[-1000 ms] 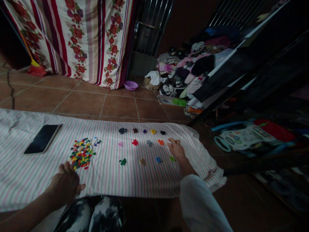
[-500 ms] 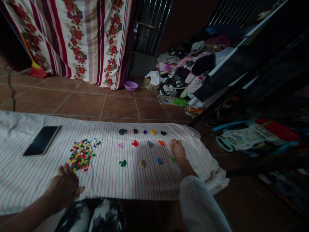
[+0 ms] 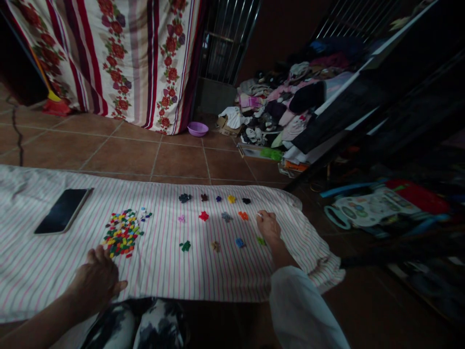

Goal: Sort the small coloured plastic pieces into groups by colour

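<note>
Right hand [image 3: 269,226], right of centre, has curled its fingers since one second ago; whether they pinch a pale piece [image 3: 259,214] is unclear. Left hand [image 3: 97,274] lies spread beside mixed pieces [image 3: 122,233], lower left. Colour sorting appears under way, calling next for careful placement. Striped cloth [image 3: 156,271] beneath; dim tiled floor [image 3: 178,160] above.

There are thirteen single-colour clusters [image 3: 204,216], one mixed pile [image 3: 122,234], one phone [image 3: 63,212], two hands [image 3: 96,272] [image 3: 269,226].

1. A floral, striped curtain [image 3: 138,63] hangs at far left, beside a red-and-yellow broom [image 3: 56,106].
2. A purple basin [image 3: 198,129] sits on brown floor tiles [image 3: 178,157].
3. Clothes [image 3: 285,118] lie heaped at far right.
4. A dark-screened phone [image 3: 63,212] rests flat at left.
</note>
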{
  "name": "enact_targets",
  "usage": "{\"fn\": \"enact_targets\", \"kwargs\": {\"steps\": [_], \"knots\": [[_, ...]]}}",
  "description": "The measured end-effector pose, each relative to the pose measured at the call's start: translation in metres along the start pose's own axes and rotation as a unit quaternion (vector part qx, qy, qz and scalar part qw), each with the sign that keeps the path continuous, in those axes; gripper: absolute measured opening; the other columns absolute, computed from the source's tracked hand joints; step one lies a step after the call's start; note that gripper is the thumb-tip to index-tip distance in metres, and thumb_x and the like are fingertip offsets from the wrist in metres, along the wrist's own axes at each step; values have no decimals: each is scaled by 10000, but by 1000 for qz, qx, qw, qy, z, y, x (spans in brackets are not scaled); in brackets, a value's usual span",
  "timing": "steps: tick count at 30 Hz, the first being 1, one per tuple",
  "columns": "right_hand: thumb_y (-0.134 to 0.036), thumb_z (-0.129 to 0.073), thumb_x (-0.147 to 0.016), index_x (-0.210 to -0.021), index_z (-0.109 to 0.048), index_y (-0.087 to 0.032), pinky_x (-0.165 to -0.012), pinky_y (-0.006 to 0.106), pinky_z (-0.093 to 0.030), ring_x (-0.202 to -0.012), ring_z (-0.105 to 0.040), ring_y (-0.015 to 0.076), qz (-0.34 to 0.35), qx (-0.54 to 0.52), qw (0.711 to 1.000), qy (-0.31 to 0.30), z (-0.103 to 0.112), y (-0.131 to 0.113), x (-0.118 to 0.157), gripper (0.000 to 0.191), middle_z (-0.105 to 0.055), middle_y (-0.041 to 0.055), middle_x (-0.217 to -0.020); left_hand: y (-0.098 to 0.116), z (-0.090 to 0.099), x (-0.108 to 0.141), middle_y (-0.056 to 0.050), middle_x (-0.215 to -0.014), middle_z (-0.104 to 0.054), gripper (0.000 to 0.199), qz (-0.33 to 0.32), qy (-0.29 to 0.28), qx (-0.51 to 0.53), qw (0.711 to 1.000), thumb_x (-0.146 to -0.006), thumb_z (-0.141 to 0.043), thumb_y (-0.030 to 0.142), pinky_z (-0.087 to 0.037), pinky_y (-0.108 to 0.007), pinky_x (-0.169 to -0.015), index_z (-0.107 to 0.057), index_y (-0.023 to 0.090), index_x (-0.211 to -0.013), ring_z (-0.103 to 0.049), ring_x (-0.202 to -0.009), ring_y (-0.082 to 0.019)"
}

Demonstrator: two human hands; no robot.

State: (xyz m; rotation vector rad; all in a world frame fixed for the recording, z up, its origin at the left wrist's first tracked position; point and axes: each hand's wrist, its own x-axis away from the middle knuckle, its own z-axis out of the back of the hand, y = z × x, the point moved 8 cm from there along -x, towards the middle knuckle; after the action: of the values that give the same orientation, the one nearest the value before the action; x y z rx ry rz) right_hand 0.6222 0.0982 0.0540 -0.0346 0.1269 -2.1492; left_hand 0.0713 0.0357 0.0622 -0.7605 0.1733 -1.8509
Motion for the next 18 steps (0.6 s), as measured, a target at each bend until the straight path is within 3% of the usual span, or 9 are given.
{"fn": "enact_targets", "kwargs": {"steps": [7, 13, 18], "knots": [[-277, -486, -953, -1183, -653, -211, -793, 262, -440, -894, -608, 167, 35, -11, 999, 15, 3, -3, 2, 291, -559, 83, -1096, 0, 3, 0, -389, -1276, -521, 635, -7, 36, 50, 998, -862, -504, 478, -428, -557, -970, -649, -68, -1152, -551, -1183, -496], [-282, -517, -930, -1207, -646, -231, -804, 259, -448, -903, -599, 163, 40, -31, 999, 22, 1, 0, 4, 310, -552, 69, -1094, 2, -8, -1, -427, -1313, -457, 674, -7, 21, 5, 1000, -918, -397, 485, -481, -512, -879, -578, -77, -1243, -534, -1200, -505], [-292, -505, -920, -1261, -620, -200, -868, 276, -460, -937, -594, 174, 58, -69, 996, 29, 1, 2, 4, 371, -555, 83, -1116, 0, 0, 1, -428, -1313, -452, 676, -1, 7, 3, 1000, -924, -392, 480, -489, -484, -861, -544, -75, -1278, -533, -1206, -496]]}}
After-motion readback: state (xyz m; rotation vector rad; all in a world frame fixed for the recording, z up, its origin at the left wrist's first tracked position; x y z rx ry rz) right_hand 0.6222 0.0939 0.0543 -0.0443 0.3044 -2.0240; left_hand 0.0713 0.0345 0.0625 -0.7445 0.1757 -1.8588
